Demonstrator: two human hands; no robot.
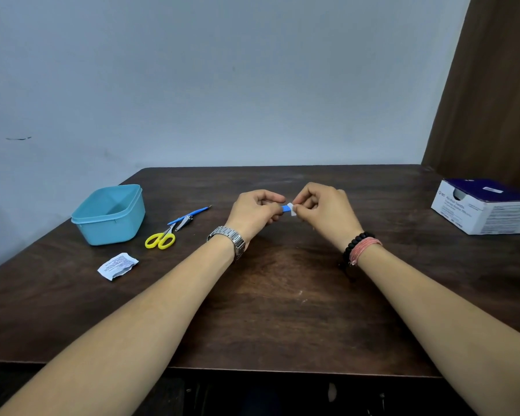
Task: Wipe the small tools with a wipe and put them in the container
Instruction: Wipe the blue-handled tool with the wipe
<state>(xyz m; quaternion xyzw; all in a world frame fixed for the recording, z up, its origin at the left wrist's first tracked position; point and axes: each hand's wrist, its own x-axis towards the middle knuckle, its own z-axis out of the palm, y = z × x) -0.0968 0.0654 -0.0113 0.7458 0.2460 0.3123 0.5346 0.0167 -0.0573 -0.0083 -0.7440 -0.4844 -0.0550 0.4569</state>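
Wiping is the step in hand: your left hand (257, 213) pinches a small blue tool (286, 208) by one end, and your right hand (323, 210) pinches a white wipe (292, 209) folded round the tool's other end, both held above the table (282, 295), well to the right of the container (110, 216). Taking that pale blue container as the landmark, it stands open, and as far as its visible inside shows nothing lies in it, so by this reading no tool has yet gone in. Just to its right lie the yellow-handled scissors (160, 239), a small metal clipper (184, 222) and a thin blue pick (189, 214), close together and seemingly touching; they appear still to await cleaning. In front of the container lies a torn white packet (117, 266); far to its right stands the box of swabs (484, 207), partly cut off by the frame edge. The next move probably calls for drawing the wipe along the whole tool, then carrying the tool left and releasing it over the container's rim. Most of the blue tool is hidden inside your left fist, so its kind cannot be told; the print on the packet is too small to read, and part of the container's floor is hidden by its near wall.
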